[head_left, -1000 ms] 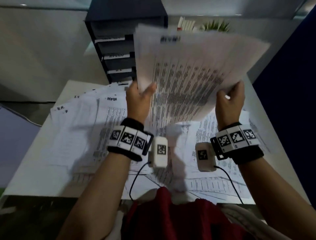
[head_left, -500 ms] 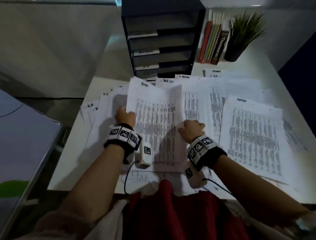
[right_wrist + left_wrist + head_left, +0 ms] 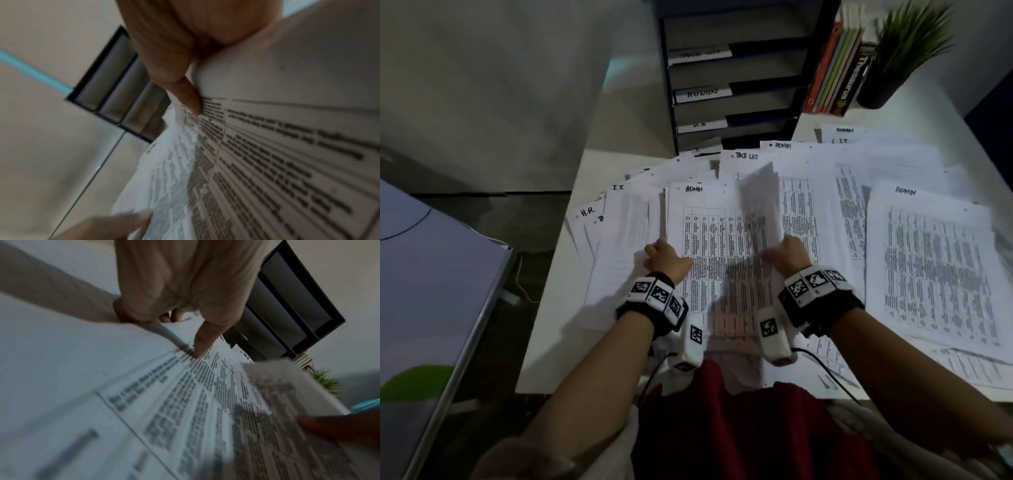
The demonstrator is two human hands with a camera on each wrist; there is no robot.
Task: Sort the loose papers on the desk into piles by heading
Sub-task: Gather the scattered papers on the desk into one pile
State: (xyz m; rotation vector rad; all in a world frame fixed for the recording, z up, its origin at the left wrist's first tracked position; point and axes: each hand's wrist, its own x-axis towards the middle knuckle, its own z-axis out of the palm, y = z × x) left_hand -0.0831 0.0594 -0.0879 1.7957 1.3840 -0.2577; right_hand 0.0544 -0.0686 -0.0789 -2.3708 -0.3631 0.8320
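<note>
Peeling one sheet off the ADMIN pile, centre of table [image 3: 558,342].

Your right hand [image 3: 787,255] pinches the lifted sheet [image 3: 762,202] at its near edge; left hand [image 3: 664,258] rests on the ADMIN pile [image 3: 709,240], fingers curled round its left edge. Keep that pile pinned, read the heading before moving, and lift only one sheet.

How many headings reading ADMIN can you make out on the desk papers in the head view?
4: the sheet under the hands, one far centre, one by the books, one on the right pile. Others may be covered.
</note>
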